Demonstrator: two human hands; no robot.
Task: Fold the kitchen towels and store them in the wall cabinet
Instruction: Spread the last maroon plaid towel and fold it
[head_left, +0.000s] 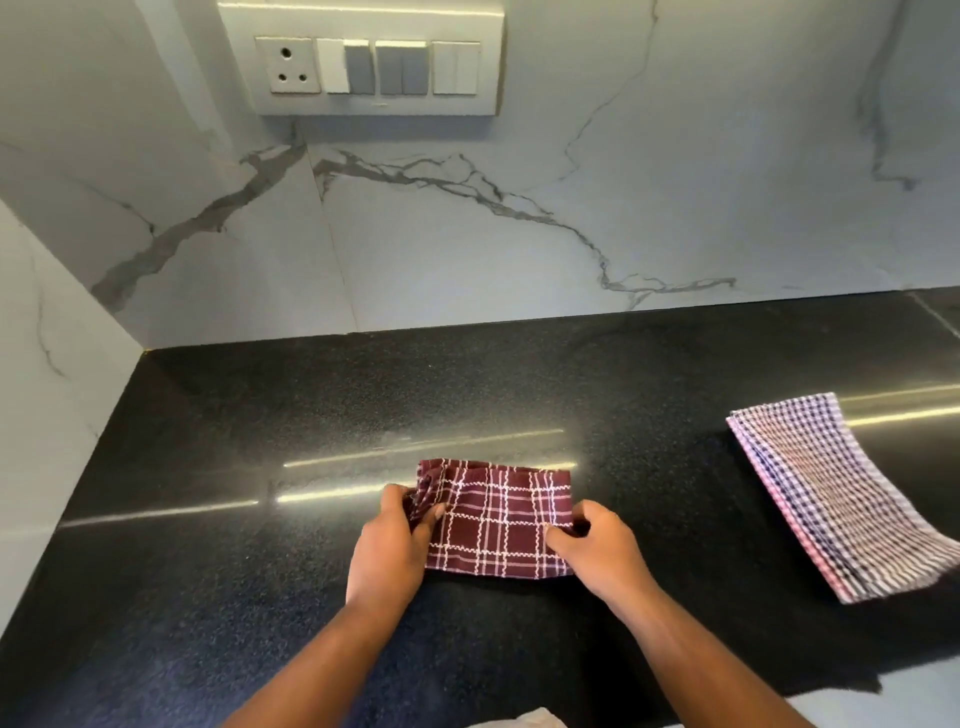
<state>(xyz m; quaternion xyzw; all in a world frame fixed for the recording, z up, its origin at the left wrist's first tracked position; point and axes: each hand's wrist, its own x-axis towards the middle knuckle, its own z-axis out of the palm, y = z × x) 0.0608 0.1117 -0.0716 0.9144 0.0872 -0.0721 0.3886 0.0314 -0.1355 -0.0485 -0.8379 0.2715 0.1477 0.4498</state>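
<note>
The surface (260, 571) was black speckled stone, polished glossy and mirroring streaks of light. At its centre, the maroon towel (498, 525) was matt woven cloth with wavy white threads. At 3 o'clock, the gingham towels (831, 493) were thin matt cloth. Toward 12 o'clock, the wall (467, 234) looked like smooth veined marble, and the switch plate (363, 104) like glossy plastic.

a black speckled countertop (234, 415) runs across the view, polished enough to carry long bright streaks of reflected light (423, 447). behind it rises a white marble-look backsplash (519, 234) with grey veins (one thick vein slants down to the left, thinner ones branch off to the right). a side wall (47, 364) of the same stone meets it at the left corner. high on the backsplash sits a white switch panel (363, 106), with a three-pin socket (287, 65) at its left end and rocker switches (400, 67) beside it.
</note>
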